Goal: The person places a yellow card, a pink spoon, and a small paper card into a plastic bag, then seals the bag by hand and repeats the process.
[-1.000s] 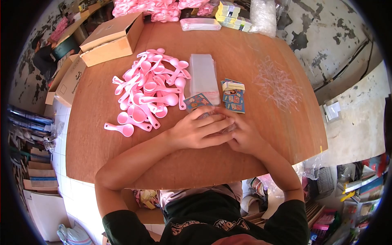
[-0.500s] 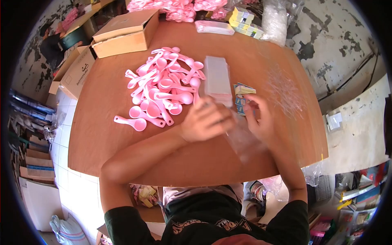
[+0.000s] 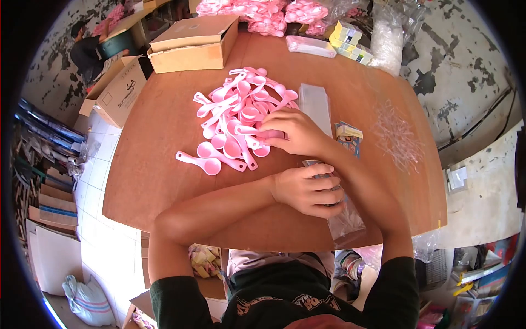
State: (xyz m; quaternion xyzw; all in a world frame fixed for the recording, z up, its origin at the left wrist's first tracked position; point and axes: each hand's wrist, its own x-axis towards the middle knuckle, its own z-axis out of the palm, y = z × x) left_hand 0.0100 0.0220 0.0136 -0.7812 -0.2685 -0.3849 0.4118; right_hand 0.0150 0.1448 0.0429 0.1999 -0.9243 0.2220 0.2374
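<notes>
A heap of pink plastic spoons (image 3: pixel 232 143) lies on the brown table. My right hand (image 3: pixel 298 131) crosses over my left forearm's side to the heap's right edge, its fingers closed on a pink spoon there. Below it, my left hand (image 3: pixel 309 191) is curled around a clear plastic bag (image 3: pixel 346 223), which hangs down toward the table's front edge. Behind my right hand is a stack of clear plastic sleeves (image 3: pixel 315 101), partly covered by it. Small printed cards (image 3: pixel 349 137) lie just right of my right wrist.
Thin clear strips (image 3: pixel 399 137) lie in a tangle on the right. A cardboard box (image 3: pixel 192 46), bagged pink spoons (image 3: pixel 263 16) and yellowish card stacks (image 3: pixel 348 41) stand along the back. Another person (image 3: pixel 87 55) is at the far left.
My right hand has moved from the printed cards left to the spoon heap and closed on a spoon. My left hand has moved down and right with the bag. The view has shifted slightly.
</notes>
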